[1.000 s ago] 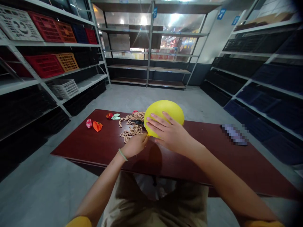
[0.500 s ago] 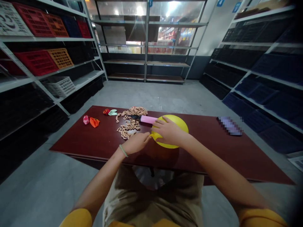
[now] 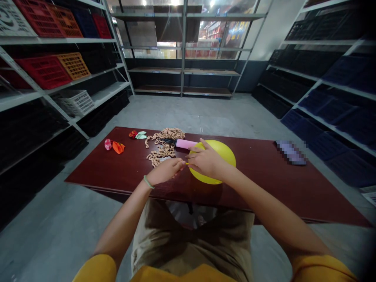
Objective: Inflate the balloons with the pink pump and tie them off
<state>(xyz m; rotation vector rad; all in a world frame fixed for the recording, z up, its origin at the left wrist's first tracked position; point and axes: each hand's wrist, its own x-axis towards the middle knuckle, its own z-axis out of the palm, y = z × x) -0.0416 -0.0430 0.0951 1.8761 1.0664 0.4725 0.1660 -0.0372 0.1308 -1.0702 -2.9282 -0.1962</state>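
Observation:
An inflated yellow balloon [image 3: 225, 156] rests over the near middle of the table, its neck pointing left. My left hand [image 3: 168, 170] is closed, pinching the thin end of that neck between thumb and fingers. Over the balloon's left side lies my right hand [image 3: 208, 160], its thumb and some fingertips drawn together at the base of the neck and its index finger raised. Just behind, a pink cylinder with a black end, like a balloon pump [image 3: 185, 144], lies partly hidden by the balloon. A pile of beige curly chain-like pieces [image 3: 169, 135] spreads beside it.
Small deflated balloons lie at the table's left: orange [image 3: 118, 147], pink [image 3: 108, 144], red [image 3: 132, 134] and pale green [image 3: 141, 135]. A blurred purple flat object [image 3: 290, 152] is at the right of the dark red table [image 3: 258, 184]. Shelves with crates [image 3: 44, 71] stand around.
My right hand's fingers have moved from lying spread on the balloon to its neck. My left hand has pulled the neck slightly outward to the left. The camera view has tilted down a little.

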